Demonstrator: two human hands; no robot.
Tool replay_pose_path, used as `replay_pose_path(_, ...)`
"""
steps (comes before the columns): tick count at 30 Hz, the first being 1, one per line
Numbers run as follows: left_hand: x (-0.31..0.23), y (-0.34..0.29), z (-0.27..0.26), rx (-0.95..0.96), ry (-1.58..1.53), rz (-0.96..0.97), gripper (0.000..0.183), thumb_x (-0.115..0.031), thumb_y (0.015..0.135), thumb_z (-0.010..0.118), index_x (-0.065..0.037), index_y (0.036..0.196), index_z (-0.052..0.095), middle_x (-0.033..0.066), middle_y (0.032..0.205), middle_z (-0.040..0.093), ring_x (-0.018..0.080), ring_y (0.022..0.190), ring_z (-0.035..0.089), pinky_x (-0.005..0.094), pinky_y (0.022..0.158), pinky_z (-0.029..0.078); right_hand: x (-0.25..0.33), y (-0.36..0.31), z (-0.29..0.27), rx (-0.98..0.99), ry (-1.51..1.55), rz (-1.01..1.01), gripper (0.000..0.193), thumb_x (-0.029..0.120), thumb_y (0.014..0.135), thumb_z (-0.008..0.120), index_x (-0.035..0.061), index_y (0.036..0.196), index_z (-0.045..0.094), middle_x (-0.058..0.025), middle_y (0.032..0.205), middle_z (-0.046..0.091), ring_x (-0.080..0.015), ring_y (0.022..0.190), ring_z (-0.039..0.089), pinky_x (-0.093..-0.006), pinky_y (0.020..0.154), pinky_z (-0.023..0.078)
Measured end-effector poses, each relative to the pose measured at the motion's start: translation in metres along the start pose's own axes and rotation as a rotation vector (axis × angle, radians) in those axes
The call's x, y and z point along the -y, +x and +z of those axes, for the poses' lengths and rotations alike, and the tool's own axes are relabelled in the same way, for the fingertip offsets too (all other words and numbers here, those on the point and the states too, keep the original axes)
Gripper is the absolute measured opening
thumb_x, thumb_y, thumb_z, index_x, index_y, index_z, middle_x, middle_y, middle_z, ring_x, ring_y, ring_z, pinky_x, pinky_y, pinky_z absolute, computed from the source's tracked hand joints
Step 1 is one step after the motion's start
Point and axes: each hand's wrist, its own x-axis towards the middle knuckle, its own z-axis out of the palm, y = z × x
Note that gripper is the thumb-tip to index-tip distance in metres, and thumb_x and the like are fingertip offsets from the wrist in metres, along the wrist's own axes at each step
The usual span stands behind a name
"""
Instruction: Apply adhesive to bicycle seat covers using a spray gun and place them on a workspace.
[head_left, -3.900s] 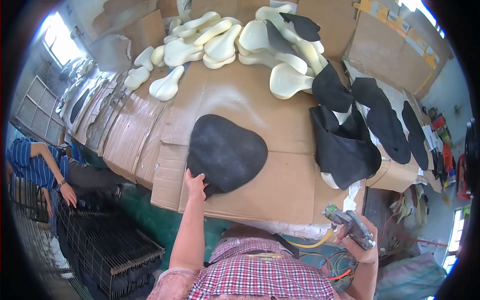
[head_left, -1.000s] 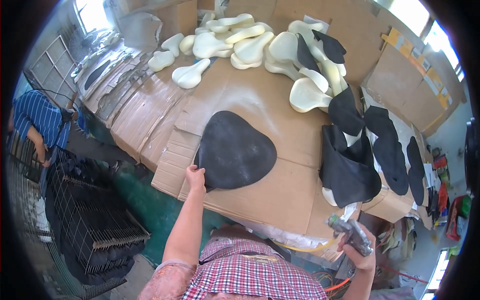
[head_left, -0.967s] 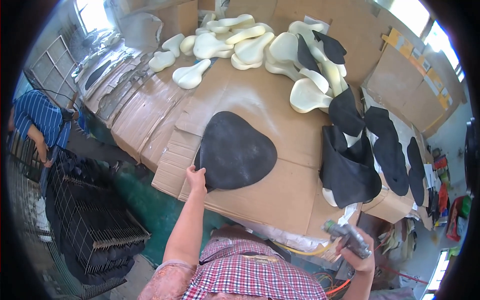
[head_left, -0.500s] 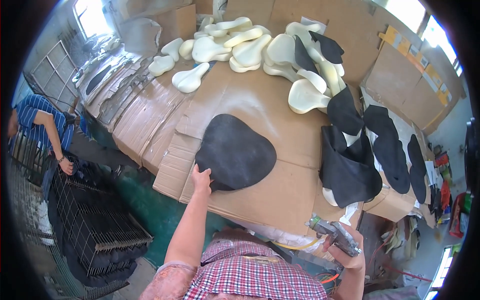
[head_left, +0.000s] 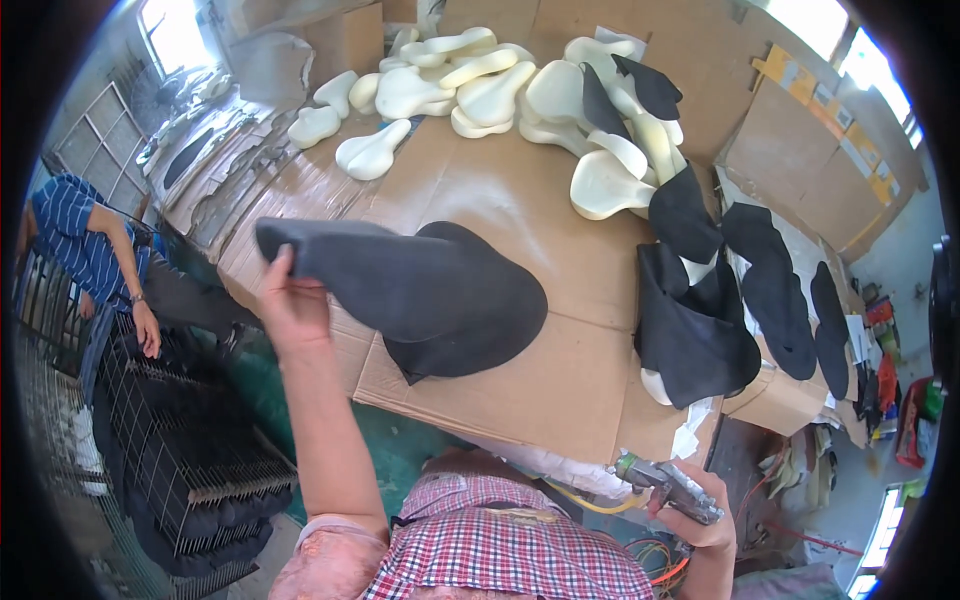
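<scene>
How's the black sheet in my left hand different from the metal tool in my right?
The black sheet is broad, thin and bent; the metal tool is smaller and chunky. The black sheet is uniformly dark; the metal tool is grey with some green. Both are held.

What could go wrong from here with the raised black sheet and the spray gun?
1. The left hand grips the raised black sheet at one end only; it might fold or slip.
2. The black piece beneath could get dragged along.
3. The yellow hose near the spray gun might snag on the cardboard.
</scene>
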Motion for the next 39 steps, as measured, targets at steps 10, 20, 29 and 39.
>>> replay_pose_path(10,-0.110,0.017,-0.124,-0.145,0.010,0.351,0.030,-0.002,0.090,0.050,0.004,0.119,0.048,0.0166,0.108,0.059,0.0269,0.092,0.061,0.0350,0.084,0.052,0.027,-0.016,-0.007,-0.163,-0.152,0.125,0.057,0.002,0.069,0.066,-0.0090,0.122,0.050,-0.0140,0.087,0.064,-0.0170,0.071,0.062,-0.0279,0.065,0.051)
replay_pose_path(20,-0.120,0.006,-0.161,-0.235,-0.143,0.393,0.029,0.000,0.088,0.051,0.004,0.117,0.049,0.0173,0.109,0.059,0.0296,0.096,0.060,0.0404,0.086,0.051,0.021,0.050,0.038,-0.095,0.013,0.078,0.057,-0.003,0.069,0.063,-0.0044,0.124,0.051,-0.0102,0.083,0.063,-0.0160,0.075,0.062,-0.0279,0.070,0.049)
replay_pose_path(29,-0.117,0.004,-0.161,-0.308,-0.074,0.537,0.033,-0.002,0.089,0.050,-0.001,0.122,0.046,0.0155,0.099,0.060,0.0291,0.093,0.059,0.0390,0.085,0.052,0.021,0.020,0.007,-0.288,-0.100,0.097,0.056,-0.002,0.074,0.062,-0.0066,0.127,0.047,-0.0091,0.082,0.061,-0.0136,0.073,0.061,-0.0265,0.068,0.051)
replay_pose_path(39,0.008,-0.003,-0.174,-0.397,0.344,0.156,0.033,0.004,0.083,0.055,-0.001,0.115,0.049,0.0081,0.092,0.059,0.0178,0.080,0.060,0.0293,0.070,0.053,0.028,0.041,0.032,0.078,0.022,0.238,0.053,-0.002,0.068,0.064,-0.0068,0.120,0.054,-0.0077,0.086,0.063,-0.0126,0.074,0.060,-0.0265,0.068,0.048)
